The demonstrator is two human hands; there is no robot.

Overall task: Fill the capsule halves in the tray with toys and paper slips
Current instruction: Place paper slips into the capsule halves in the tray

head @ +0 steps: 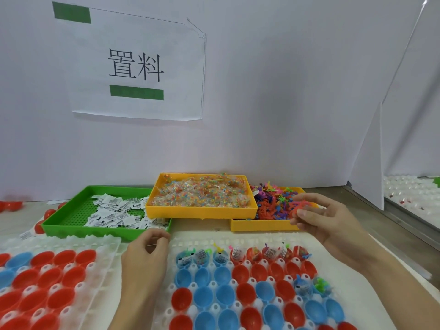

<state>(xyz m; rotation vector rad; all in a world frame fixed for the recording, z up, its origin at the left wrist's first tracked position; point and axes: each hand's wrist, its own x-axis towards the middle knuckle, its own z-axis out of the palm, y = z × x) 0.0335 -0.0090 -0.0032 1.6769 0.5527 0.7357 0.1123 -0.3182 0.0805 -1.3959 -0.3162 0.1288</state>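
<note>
On the left, one tray [112, 244] holds only bare red and blue halves. Past it, my left hand [145, 256] rests with fingers curled; whether it pinches a slip I cannot tell. Right of it, the nearer tray [357, 256] has its far row filled, two more below, the rest waiting. Far right, my right hand [319, 215] pinches orange toys [300, 206] over the yellow bin [262, 226].

Red, blue capsule halves [226, 296]; green bin [71, 226]; yellow bin [200, 211].
</note>
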